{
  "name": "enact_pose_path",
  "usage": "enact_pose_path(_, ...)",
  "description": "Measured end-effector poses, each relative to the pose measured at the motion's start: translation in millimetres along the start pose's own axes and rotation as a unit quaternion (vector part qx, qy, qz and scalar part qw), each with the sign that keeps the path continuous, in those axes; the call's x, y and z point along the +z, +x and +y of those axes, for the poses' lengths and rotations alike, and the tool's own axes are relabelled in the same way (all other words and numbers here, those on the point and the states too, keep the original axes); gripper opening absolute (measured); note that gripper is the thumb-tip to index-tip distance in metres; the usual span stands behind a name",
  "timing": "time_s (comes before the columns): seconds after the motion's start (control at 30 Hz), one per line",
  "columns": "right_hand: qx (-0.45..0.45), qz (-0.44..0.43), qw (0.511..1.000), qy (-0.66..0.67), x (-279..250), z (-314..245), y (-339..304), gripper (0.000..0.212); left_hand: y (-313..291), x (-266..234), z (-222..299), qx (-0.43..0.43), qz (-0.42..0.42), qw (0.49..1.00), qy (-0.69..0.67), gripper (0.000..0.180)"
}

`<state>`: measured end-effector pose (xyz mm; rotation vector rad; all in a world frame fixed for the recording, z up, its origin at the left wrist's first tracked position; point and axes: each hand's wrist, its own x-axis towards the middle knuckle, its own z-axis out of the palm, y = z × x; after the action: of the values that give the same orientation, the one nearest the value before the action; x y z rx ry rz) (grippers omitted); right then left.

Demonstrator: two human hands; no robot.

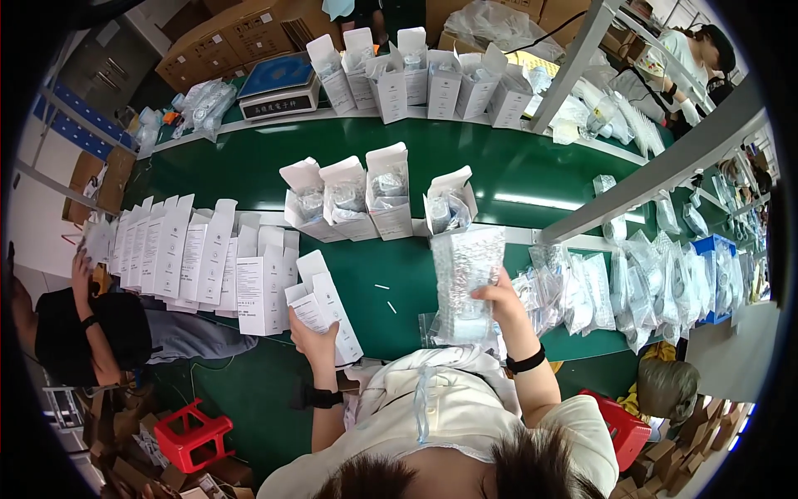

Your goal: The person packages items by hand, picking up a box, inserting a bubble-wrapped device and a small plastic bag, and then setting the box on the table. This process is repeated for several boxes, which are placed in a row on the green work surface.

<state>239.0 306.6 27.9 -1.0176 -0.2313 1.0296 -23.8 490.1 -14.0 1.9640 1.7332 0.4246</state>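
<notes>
My left hand (314, 336) is closed around a white box (336, 303) with its tall flap raised, at the table's near edge. In my right hand (500, 298) is a bubble-wrap bag (467, 270), held upright right of centre; what it contains I cannot make out. Just beyond the bag stands an open white box (449, 202) with a wrapped item inside. Left of it are three more open boxes (345, 200) filled with clear-wrapped items. Two small white strips (386, 298) lie on the green table (391, 266) between my hands.
Rows of white boxes (179, 249) stand at left, near a person in dark clothing (91, 333). Several bagged items (640, 283) and a blue bin (716, 258) are at right. Filled boxes (445, 83) and a scale (278, 87) line the far side. A metal post (657, 170) slants across the right.
</notes>
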Motion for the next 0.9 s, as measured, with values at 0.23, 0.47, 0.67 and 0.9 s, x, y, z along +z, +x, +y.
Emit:
enact_pose_path(0.23, 0.016, -0.100, 0.994, -0.041, 38.7, 26.0, 4.3, 0.066, -69.4, -17.9, 51.9, 0.260, 0.059, 0.962, -0.062, 0.098)
enact_pose_path(0.47, 0.019, -0.032, 0.999, -0.022, 25.4, 9.8, -5.8, 0.067, -31.0, 14.3, 83.6, 0.444, -0.167, 0.826, -0.303, 0.079)
enact_pose_path(0.67, -0.100, 0.218, 0.965, 0.106, 12.9, -21.6, -18.0, 0.062, -23.4, 17.5, 110.3, 0.379, -0.293, 0.836, -0.267, 0.067)
enact_pose_path(0.9, -0.203, 0.142, 0.939, 0.239, 31.3, -44.6, -24.9, 0.063, -35.0, 49.8, 102.5, 0.380, -0.309, 0.848, -0.202, 0.072)
